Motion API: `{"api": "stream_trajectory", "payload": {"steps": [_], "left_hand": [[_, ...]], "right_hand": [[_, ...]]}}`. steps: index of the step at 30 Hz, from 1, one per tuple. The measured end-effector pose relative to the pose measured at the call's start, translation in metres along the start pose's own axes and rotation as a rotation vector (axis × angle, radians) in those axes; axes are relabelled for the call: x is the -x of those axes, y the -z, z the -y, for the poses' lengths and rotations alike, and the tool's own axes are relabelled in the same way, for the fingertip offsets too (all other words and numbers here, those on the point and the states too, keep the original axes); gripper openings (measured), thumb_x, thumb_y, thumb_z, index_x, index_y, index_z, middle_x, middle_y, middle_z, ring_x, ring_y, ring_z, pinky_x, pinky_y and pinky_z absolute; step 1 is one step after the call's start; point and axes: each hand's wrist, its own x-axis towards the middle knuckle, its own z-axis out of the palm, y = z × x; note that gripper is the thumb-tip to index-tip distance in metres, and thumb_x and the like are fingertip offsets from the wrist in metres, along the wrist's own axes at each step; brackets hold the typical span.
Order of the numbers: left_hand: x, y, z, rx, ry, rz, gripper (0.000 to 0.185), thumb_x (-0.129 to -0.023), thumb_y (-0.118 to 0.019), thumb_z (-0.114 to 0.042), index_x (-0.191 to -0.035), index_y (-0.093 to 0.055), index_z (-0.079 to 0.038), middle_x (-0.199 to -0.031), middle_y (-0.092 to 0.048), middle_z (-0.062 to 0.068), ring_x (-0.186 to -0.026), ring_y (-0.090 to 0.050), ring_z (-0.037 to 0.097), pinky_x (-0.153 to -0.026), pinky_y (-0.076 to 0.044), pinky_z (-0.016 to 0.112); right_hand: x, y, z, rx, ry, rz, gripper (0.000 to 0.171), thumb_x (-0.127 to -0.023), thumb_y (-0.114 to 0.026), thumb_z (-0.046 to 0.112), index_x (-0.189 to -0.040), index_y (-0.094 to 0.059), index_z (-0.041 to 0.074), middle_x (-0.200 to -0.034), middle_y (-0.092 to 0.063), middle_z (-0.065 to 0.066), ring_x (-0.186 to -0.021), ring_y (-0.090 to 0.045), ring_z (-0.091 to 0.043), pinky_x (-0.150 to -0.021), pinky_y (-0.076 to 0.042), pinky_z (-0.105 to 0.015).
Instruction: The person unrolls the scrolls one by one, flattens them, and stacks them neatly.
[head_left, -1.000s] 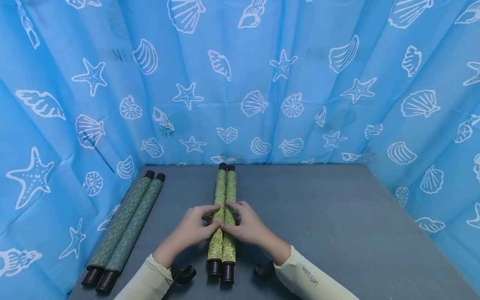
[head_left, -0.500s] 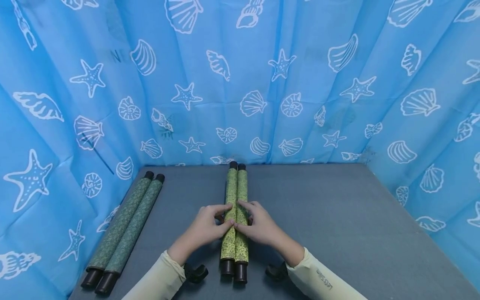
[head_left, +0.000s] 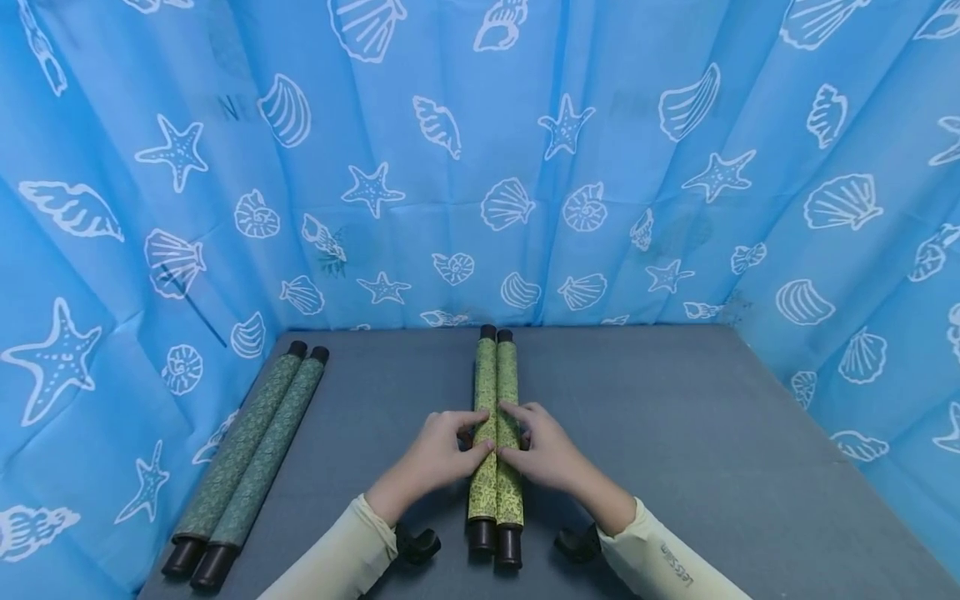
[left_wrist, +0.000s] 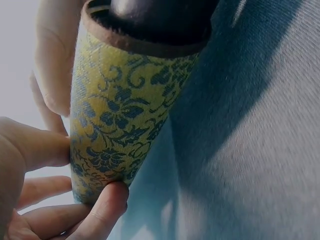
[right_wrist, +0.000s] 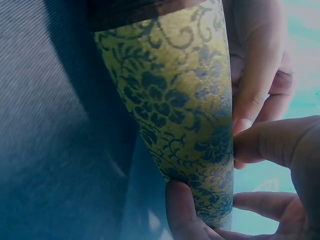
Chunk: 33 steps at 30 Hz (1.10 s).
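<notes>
A blue curtain (head_left: 525,167) printed with white shells and starfish walled in the grey table (head_left: 675,467) on its far, left and right sides. Along the table's left edge lay a dark green scroll (head_left: 251,454), its two rolled halves side by side with black rod ends at both ends, well apart from the hands.

Near the middle of the table, running from the near edge toward the far edge, lay the yellow-green scroll (head_left: 497,433), also wound into two tight rolls touching each other, with black rod ends showing at the near and far ends. Its patterned brocade cover looked soft and slightly slick over a stiff core, so it would probably handle as a light, rigid bar that could roll or spring open; the sound place to take it seemed to be mid-length, across both rolls at once, where the hands already were.

The left hand (head_left: 438,454) came in from the near left, wrist low, its fingers curled over the left roll and its thumb pressed against the side, pinching it. The right hand (head_left: 547,454) mirrored it from the near right, fingers arched over the right roll with the thumb below. The wrist views showed fingertips (left_wrist: 107,200) and a thumb (right_wrist: 270,142) pressed onto the fabric. Both forearms wore pale sleeves (head_left: 337,562).
</notes>
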Motion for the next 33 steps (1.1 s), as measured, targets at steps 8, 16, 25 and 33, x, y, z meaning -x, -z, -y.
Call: {"api": "stream_trajectory", "payload": {"steps": [8, 16, 25, 33], "left_hand": [[-0.008, -0.009, -0.009, -0.012, -0.012, 0.004, 0.050, -0.104, -0.070, -0.024, -0.150, -0.061, -0.007, -0.127, -0.076, 0.017, -0.039, -0.039, 0.008, -0.046, -0.046, 0.025], [-0.017, -0.018, -0.014, -0.023, -0.043, 0.021, 0.049, -0.105, -0.069, -0.024, -0.149, -0.061, -0.006, -0.115, -0.079, 0.014, -0.036, -0.031, 0.006, -0.043, -0.041, 0.024], [-0.024, -0.029, -0.020, -0.005, -0.030, 0.036, 0.049, -0.105, -0.070, -0.024, -0.150, -0.061, -0.006, -0.115, -0.079, 0.019, -0.035, -0.028, 0.005, -0.042, -0.039, 0.023], [-0.031, -0.041, -0.021, -0.037, -0.048, 0.051, 0.050, -0.105, -0.069, -0.025, -0.150, -0.061, -0.005, -0.081, -0.074, 0.015, -0.037, -0.029, 0.004, -0.044, -0.038, 0.022]], "right_hand": [[0.006, 0.009, -0.005, -0.010, -0.012, -0.029, 0.069, -0.096, -0.076, 0.010, -0.160, -0.049, 0.008, -0.146, -0.052, -0.022, -0.060, -0.045, -0.013, -0.052, -0.043, -0.029], [0.012, 0.020, -0.014, 0.023, -0.029, -0.032, 0.070, -0.097, -0.074, 0.011, -0.161, -0.045, 0.006, -0.146, -0.053, -0.023, -0.062, -0.046, -0.013, -0.054, -0.044, -0.029], [0.015, 0.031, -0.022, 0.023, -0.044, -0.015, 0.070, -0.098, -0.073, 0.011, -0.162, -0.044, 0.004, -0.150, -0.051, -0.027, -0.059, -0.046, -0.014, -0.052, -0.044, -0.030], [0.019, 0.038, -0.029, 0.029, -0.044, -0.001, 0.071, -0.098, -0.073, 0.013, -0.161, -0.043, 0.002, -0.144, -0.053, -0.028, -0.054, -0.040, -0.012, -0.051, -0.043, -0.030]]}}
